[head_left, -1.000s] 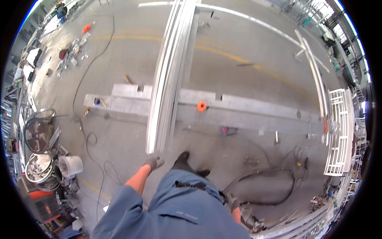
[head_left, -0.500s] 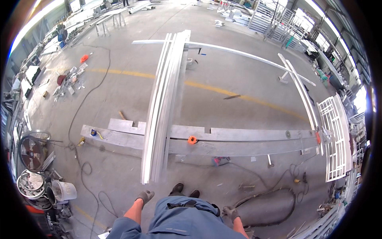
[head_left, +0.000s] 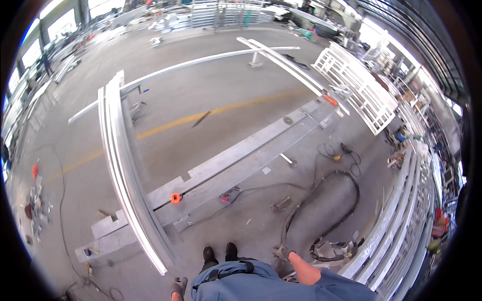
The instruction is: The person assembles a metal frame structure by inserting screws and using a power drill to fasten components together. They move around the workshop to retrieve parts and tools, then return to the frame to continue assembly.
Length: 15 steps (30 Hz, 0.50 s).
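Note:
My left hand (head_left: 179, 287), in a grey glove, hangs low beside my body with loosely bent fingers and nothing in it. My right hand (head_left: 282, 252), gloved too, hangs on the other side, fingers loosely apart and empty. In the picture it overlaps the end of a dark hose (head_left: 346, 215) that loops over the floor. Ahead of my left hand, long white metal profiles (head_left: 119, 170) lie side by side across a grey beam bench (head_left: 241, 153). An orange tape measure (head_left: 175, 198) rests on that bench, just right of the profiles.
A long white bar (head_left: 191, 62) runs across the far side to another pair of profiles (head_left: 288, 65). White lattice frames (head_left: 356, 90) stand at the right, with stacked long profiles (head_left: 389, 226) nearer. A hammer (head_left: 287, 159), a pink-and-grey tool (head_left: 230, 194) and cables lie on the floor.
My view has swung to the right, so the bench and profiles appear further left and tilted. The stacked profiles on the right have come into view. Both hands remain low and empty.

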Available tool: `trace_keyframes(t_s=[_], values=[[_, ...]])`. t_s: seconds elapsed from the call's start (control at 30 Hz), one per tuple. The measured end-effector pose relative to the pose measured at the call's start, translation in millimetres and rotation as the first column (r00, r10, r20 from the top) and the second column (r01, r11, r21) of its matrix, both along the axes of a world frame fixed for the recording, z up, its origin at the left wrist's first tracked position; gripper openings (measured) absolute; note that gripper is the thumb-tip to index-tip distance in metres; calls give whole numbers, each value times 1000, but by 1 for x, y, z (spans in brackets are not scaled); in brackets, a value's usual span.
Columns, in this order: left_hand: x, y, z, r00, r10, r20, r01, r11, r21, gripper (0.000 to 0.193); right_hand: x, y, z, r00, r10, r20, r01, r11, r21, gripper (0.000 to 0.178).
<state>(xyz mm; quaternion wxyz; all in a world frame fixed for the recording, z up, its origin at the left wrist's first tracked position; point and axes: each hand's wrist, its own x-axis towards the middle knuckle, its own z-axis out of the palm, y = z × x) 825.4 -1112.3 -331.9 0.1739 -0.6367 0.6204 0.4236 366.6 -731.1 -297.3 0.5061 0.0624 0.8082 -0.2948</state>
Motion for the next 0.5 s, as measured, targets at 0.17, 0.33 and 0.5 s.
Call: trace_keyframes(t_s=[0.17,0.33,0.5], values=[[-17,2,31,998,-58,-41,53,993,-106,84,0,10,-2,998,68,13,-69,997,34,43],[-54,-11,63,997,-69,17,70,998,-10,84,-3,26,-26,994,100,-41,-101,995,-16,40],[-59,-1,97,1000,20,-6,-20,999,40,79,-6,28,-46,995,20,94,-23,999,33,34]])
